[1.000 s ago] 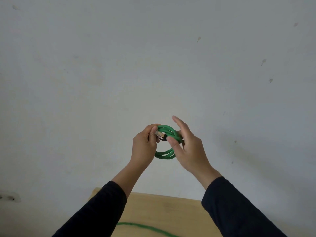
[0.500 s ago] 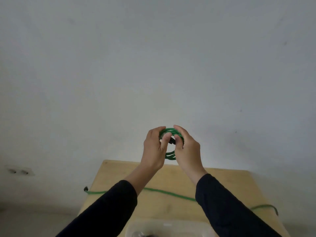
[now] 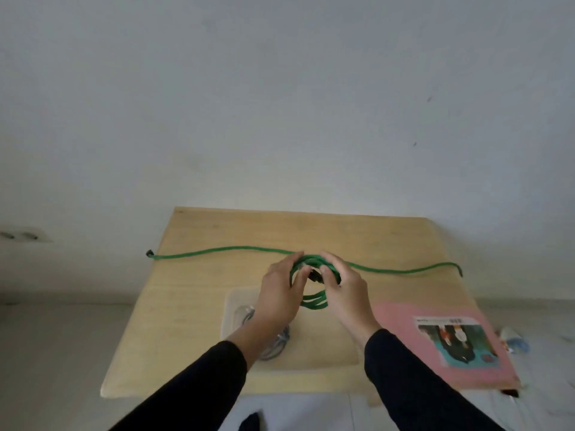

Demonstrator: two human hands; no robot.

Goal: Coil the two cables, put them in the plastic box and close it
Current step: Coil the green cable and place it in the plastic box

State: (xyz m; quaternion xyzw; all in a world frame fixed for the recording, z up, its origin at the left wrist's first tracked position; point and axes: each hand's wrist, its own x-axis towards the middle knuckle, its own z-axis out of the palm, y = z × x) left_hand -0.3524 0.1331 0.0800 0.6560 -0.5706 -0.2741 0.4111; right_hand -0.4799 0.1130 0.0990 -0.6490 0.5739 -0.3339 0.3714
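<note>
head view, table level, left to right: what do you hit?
Wall sockets → black plug end of the stretched green cable → clear plastic box → left hand → right hand → pink booklet.

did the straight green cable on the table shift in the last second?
Cannot tell. The camera tilted down, so the straight green cable sits higher in frame, as does the table. It crosses the tabletop as before.

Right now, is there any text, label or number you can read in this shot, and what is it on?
Pink booklet, picture label: a line of print along its top, too blurred to read.
Green cable, plastic box, table: no text visible.
</note>
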